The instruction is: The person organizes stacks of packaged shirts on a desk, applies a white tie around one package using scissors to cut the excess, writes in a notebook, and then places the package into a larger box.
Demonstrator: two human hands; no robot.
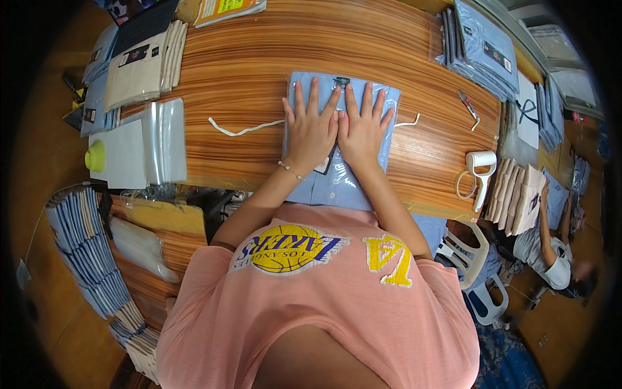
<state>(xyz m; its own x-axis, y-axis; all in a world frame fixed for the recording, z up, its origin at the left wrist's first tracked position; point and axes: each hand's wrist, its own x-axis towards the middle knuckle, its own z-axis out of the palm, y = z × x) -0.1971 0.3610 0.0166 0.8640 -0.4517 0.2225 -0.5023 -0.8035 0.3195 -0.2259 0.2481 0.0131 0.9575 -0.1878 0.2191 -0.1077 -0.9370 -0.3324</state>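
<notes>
In front of me on the wooden table lies a folded light-blue shirt (pixel 343 181) in clear plastic, with a dark label at its collar and a dark tag partly covered by my hands. My left hand (pixel 311 129) presses flat on its left half, fingers stretched toward the far edge. Beside it, thumbs touching or nearly so, my right hand (pixel 363 129) rests flat on the right half. Both hands are open and grip nothing. A white string (pixel 243 130) runs out from under the package on the left, and its other end shows on the right.
At right on the table (pixel 240 52) lie a white tape dispenser (pixel 481 170) and a small red-handled tool (pixel 464 100). Packed blue shirts (pixel 479 52) stand far right, beige ones (pixel 139 68) far left. Plastic sleeves (pixel 165 142) lie left. Another person (pixel 551 256) works at right.
</notes>
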